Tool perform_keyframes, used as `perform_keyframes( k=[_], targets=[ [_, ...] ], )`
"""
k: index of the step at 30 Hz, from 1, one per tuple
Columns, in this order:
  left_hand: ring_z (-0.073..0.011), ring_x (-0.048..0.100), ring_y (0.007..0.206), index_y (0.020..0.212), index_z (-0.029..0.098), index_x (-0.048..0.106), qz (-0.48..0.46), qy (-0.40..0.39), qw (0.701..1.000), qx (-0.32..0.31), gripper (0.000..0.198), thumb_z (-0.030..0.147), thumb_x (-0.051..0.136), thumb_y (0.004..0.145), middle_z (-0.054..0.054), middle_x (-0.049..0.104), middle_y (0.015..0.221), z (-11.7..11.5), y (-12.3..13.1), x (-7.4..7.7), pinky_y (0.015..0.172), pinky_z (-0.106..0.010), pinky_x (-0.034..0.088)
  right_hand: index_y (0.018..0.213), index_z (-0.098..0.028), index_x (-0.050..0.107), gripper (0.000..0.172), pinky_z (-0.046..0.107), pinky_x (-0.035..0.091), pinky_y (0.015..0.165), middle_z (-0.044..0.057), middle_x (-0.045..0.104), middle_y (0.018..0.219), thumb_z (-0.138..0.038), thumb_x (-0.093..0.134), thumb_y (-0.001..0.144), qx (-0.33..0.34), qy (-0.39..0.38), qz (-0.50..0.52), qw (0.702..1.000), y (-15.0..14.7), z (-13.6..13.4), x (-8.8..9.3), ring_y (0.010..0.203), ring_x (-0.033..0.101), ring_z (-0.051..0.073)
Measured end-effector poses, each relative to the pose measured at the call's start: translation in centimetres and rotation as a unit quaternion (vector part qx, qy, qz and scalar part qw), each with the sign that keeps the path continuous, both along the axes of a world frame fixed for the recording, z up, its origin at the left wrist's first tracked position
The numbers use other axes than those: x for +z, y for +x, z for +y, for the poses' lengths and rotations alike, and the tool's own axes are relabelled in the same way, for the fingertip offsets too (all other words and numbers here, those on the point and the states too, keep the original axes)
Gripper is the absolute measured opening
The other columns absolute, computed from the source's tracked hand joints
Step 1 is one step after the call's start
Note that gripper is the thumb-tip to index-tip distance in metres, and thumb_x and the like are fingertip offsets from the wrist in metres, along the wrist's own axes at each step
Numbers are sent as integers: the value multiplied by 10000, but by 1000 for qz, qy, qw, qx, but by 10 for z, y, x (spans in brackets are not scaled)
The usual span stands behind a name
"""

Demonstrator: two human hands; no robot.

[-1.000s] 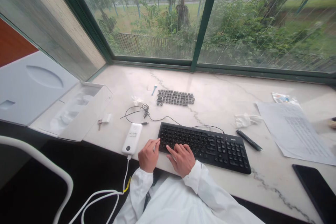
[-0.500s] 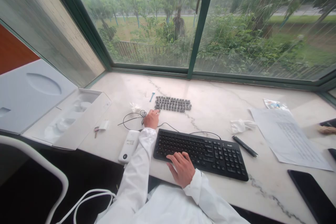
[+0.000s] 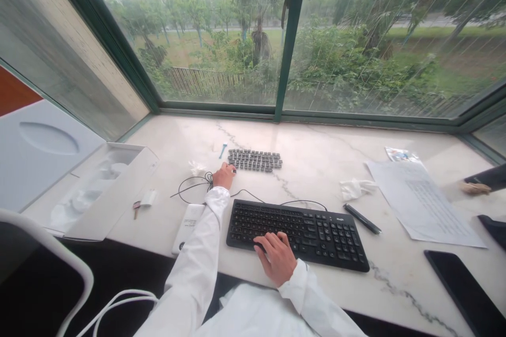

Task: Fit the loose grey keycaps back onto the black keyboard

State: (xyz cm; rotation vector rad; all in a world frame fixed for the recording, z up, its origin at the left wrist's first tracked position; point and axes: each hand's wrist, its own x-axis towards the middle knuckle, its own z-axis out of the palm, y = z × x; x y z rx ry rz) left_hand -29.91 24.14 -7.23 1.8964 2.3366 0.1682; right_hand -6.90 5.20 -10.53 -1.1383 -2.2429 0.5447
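grey keycaps [image 3: 255,160] lie in tidy rows just right of the left hand [image 3: 223,176] — fingers curled at their near corner, hold not discernible — so a light one-cap pinch seems wise, while the right hand [image 3: 276,258] rests flat and empty on the keyboard [image 3: 316,234].

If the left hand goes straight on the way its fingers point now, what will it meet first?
Most likely the block of loose grey keycaps. The left hand lies beside the coiled black cable and points at the block's near left corner. Whether it already touches the block is unclear.
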Motion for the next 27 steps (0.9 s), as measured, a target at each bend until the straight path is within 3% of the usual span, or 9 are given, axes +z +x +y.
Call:
perform_keyframes(
  k=[3,6,11,17,21,27],
  targets=[
    [-157,611,828,1054,306,620,-19,28,999,2,219,353,509,871,-25,557,1096,-11,7,7,675,-259,421,992,-246,567,174,315,227,867,-4,599,837,-207,421,907,-5,-3,2,1000,0,2,-1,780,516,126],
    [-161,609,889,1052,295,613,-65,89,994,-11,207,331,507,878,-17,597,1104,-37,17,15,719,-255,428,984,-246,570,169,312,224,866,-8,602,844,-209,422,910,-11,-7,0,1000,-1,3,-1,786,521,121],
    [-148,619,885,991,275,624,-148,145,976,-68,159,306,534,863,14,662,1028,-107,30,24,748,-239,452,965,-239,578,163,311,218,868,-5,603,830,-228,424,914,-6,-3,-7,1000,-5,4,-1,786,525,119],
    [-92,588,628,1006,252,621,-223,82,966,-96,205,361,510,873,0,667,1022,-184,28,18,660,-226,475,961,-236,577,172,323,218,868,1,603,827,-244,409,927,-1,-9,-19,1000,-9,6,-1,793,529,126],
    [-88,587,650,973,257,629,-217,47,968,-116,177,358,550,851,18,664,996,-204,22,8,637,-215,463,974,-235,571,157,331,217,874,3,604,832,-255,425,921,20,-12,-23,999,-13,5,-4,803,528,133],
    [-106,617,783,956,269,638,-199,24,970,-135,161,356,568,840,34,652,984,-207,19,3,674,-213,458,983,-239,569,154,334,211,889,3,607,842,-257,431,917,32,-12,-28,999,-15,3,-6,829,534,137]
  ],
)
